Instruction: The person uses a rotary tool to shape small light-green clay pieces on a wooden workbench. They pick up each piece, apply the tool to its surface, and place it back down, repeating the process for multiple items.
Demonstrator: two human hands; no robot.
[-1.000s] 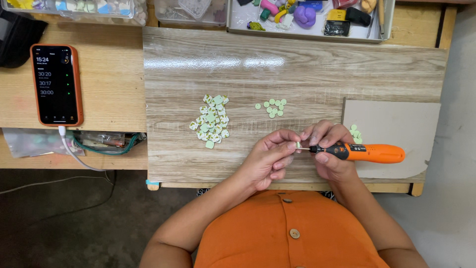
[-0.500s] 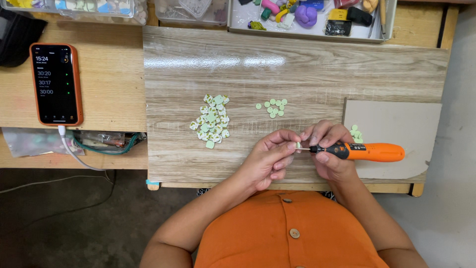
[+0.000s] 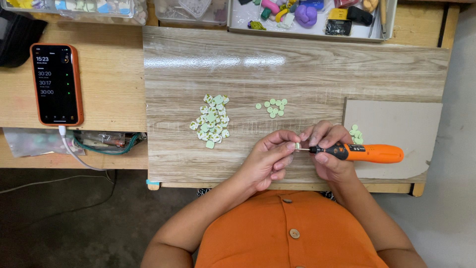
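Observation:
My left hand (image 3: 270,159) pinches a small pale green bead (image 3: 297,146) between thumb and fingertips near the board's front edge. My right hand (image 3: 329,151) grips an orange and black handheld rotary tool (image 3: 364,152), its thin bit touching the bead. A heap of several pale green square pieces (image 3: 211,120) lies to the left on the wood-grain board (image 3: 297,59). A small cluster of round green beads (image 3: 272,106) lies further back. A few more green beads (image 3: 355,134) sit on a grey card (image 3: 401,124) just behind my right hand.
A phone in an orange case (image 3: 56,83) lies at the left with a white cable (image 3: 69,151) plugged in. A tray of coloured clay pieces and tools (image 3: 312,15) and clear boxes (image 3: 74,6) stand along the back edge. A dark bag (image 3: 17,37) sits far left.

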